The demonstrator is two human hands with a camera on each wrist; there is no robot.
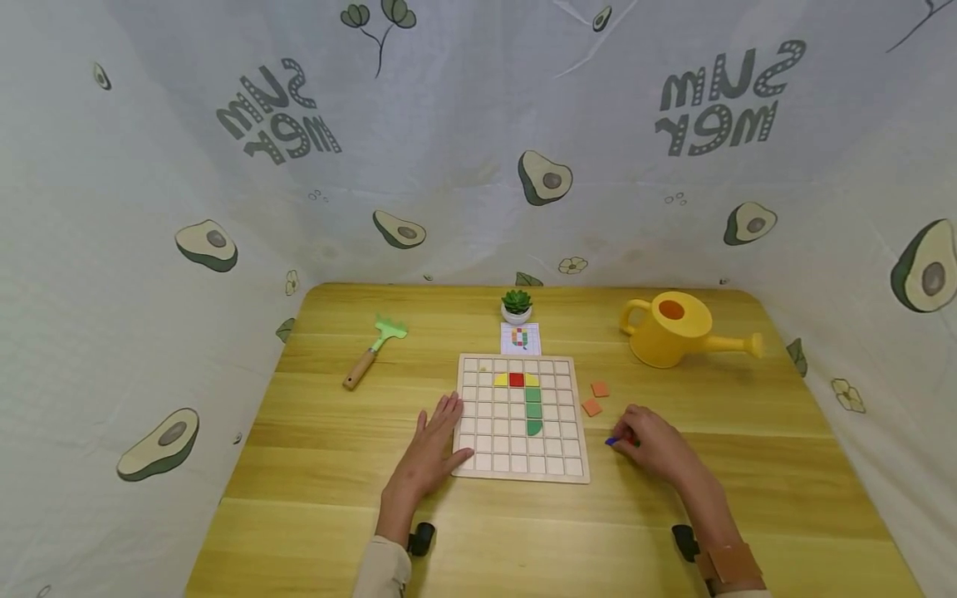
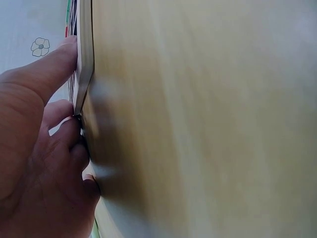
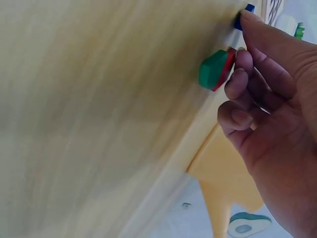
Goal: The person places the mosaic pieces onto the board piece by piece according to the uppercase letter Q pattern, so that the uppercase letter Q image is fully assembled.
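A wooden grid board (image 1: pixel 486 471) holds a red square tile (image 1: pixel 517 379) between two yellow tiles (image 1: pixel 501 380), with a column of green tiles (image 1: pixel 533 395) below the right one. My left hand (image 1: pixel 428 455) rests its outstretched fingers and thumb on the board's left edge. Right of the board, my right hand (image 1: pixel 656 443) pinches a small blue tile (image 3: pixel 244 17) with the thumb. Beside its curled fingers are a green tile (image 3: pixel 213 70) and a red tile (image 3: pixel 229 61) face to face. Two orange tiles (image 1: pixel 601 389) lie off the board's right edge.
Behind the board lie a pattern card (image 1: pixel 508 340) and a small potted succulent (image 1: pixel 517 306). At the back right stands a yellow watering can (image 1: pixel 665 336). A green hand rake (image 1: pixel 371 355) with a wooden handle lies to the left. Patterned cloth surrounds the table.
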